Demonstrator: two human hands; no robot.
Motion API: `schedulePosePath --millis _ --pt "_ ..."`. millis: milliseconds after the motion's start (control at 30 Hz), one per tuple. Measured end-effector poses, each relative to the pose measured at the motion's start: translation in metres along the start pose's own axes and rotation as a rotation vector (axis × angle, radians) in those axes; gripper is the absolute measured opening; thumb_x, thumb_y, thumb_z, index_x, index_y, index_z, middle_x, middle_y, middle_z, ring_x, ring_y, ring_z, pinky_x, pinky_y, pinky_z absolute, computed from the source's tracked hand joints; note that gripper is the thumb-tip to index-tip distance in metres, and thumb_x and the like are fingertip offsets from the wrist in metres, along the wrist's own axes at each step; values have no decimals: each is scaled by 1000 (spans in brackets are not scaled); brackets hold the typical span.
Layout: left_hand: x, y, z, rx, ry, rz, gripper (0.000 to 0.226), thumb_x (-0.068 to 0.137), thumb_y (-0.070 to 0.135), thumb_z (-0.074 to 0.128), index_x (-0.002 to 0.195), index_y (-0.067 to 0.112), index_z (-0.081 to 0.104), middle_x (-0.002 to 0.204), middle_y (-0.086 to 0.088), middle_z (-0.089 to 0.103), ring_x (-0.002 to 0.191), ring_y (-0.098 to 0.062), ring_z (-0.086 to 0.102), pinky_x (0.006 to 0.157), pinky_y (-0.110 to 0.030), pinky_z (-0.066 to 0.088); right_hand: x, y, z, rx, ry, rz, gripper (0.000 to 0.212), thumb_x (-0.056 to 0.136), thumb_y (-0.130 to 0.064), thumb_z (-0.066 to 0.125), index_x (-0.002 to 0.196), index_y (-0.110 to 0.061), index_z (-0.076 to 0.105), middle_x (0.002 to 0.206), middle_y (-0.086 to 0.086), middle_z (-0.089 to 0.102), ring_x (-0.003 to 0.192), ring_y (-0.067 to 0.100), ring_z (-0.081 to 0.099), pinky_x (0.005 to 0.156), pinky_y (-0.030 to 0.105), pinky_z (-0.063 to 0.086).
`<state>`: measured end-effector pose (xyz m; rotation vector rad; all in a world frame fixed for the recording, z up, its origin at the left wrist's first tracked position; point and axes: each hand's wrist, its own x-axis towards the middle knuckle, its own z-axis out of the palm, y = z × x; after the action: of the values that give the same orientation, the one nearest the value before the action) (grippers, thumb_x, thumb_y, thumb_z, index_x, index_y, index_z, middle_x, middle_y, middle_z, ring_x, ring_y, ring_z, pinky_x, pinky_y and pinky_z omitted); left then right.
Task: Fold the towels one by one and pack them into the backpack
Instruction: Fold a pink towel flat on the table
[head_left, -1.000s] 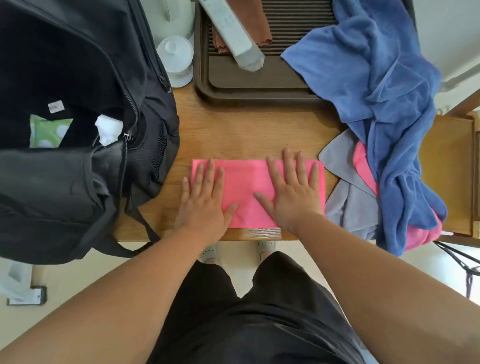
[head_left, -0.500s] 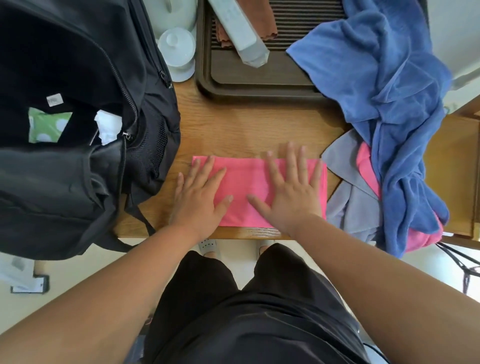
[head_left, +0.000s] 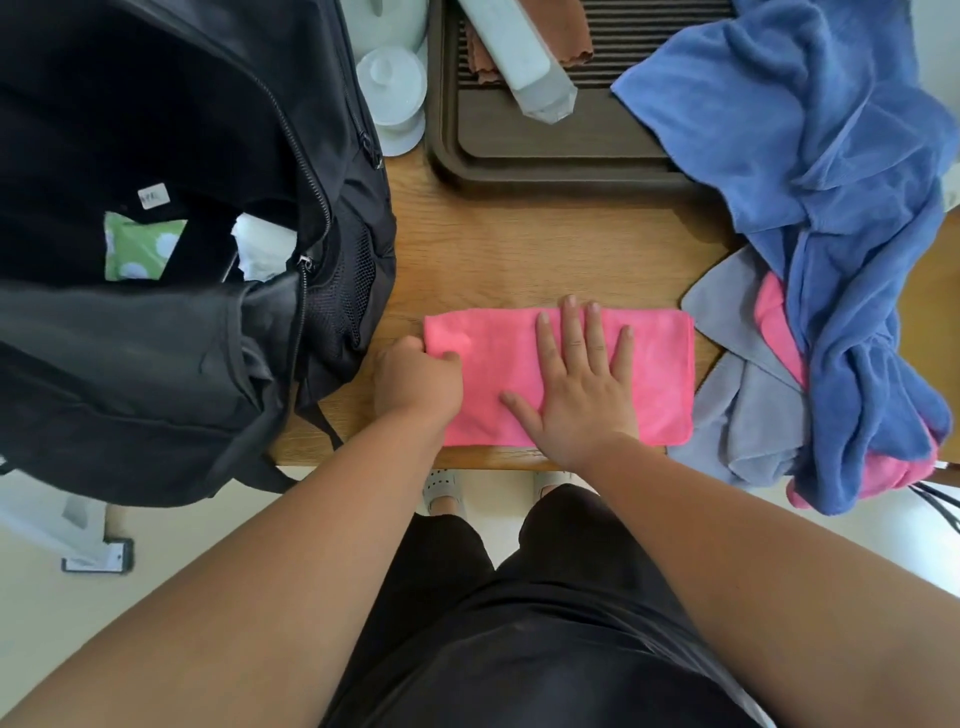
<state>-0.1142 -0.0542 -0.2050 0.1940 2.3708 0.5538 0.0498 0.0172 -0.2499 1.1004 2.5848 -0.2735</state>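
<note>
Pink towel (head_left: 660, 374), folded on the table (head_left: 519, 249) between open backpack (head_left: 171, 291) and heaped towels (head_left: 831, 218): left hand (head_left: 415, 382) pinches its left edge, right hand (head_left: 582, 395) presses flat, fingers straight.

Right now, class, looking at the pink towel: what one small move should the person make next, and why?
Probably fold the left end over to the right. The left hand pinches the left edge of the pink towel, while the right hand lies flat on its middle, pinning it. One more fold would likely make this long strip compact for the open backpack.
</note>
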Motion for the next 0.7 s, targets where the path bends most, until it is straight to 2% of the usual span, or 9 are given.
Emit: schedulePosePath --millis 67,133,200,300,400,467,533,633,700 --pt "1 1 -2 -81 -30 -31 12 79 27 62 83 16 66 85 -5 69 78 -28 67 68 -40 59 0 0 0 -2 -6 -3 92 91 -80 5 156 -17 -13 163 13 -24 150 34 -24 118 63 -8" --pt "0 4 -7 -208 -65 -106 12 76 16 67 88 15 65 85 -4 69 77 -25 67 68 -37 56 0 -1 0 -2 -12 0 92 91 -79 4 156 -17 -13 163 13 -24 150 34 -25 118 63 -9" --pt "-1 4 -11 -350 -149 -226 22 74 11 73 95 11 67 90 -8 72 82 -28 70 76 -43 60 1 0 -2 -2 -27 3 90 91 -79 3 155 -18 -15 163 12 -25 149 33 -26 119 62 -10" --pt "-9 10 -21 -482 -293 -272 12 82 6 70 92 12 69 92 -12 75 83 -29 72 80 -50 60 0 3 -7 74 -41 -23 86 93 -75 4 157 -21 -13 164 9 -25 149 30 -28 120 57 -14" --pt "-25 27 -32 -553 -311 -121 16 87 -1 64 98 11 66 91 -8 72 71 -21 69 57 -33 58 -6 16 -18 344 77 -34 80 97 -68 18 160 -20 15 168 9 7 155 28 -5 124 51 0" --pt "-38 38 -37 -513 -317 -8 23 86 -1 65 104 13 66 90 -3 70 72 -19 68 49 -28 51 -14 34 -28 463 249 11 70 98 -62 30 150 -17 44 151 10 43 144 29 29 119 48 23" --pt "-51 48 -36 -441 -305 93 30 83 1 69 109 15 66 97 -1 70 86 -19 69 59 -30 50 -22 58 -37 514 349 81 60 97 -58 34 128 -17 63 123 7 58 118 27 47 104 42 36" --pt "-72 68 -20 -314 -283 229 31 84 6 71 110 20 63 103 -1 69 93 -17 68 71 -36 56 -34 91 -48 730 273 217 52 96 -59 30 93 -19 64 92 -1 60 91 22 56 75 32 40" --pt "-84 83 0 -209 -255 322 27 86 9 72 107 23 62 98 0 69 88 -16 69 75 -42 61 -41 109 -51 1002 159 316 54 98 -61 30 88 -17 61 84 0 64 83 22 61 68 31 44"
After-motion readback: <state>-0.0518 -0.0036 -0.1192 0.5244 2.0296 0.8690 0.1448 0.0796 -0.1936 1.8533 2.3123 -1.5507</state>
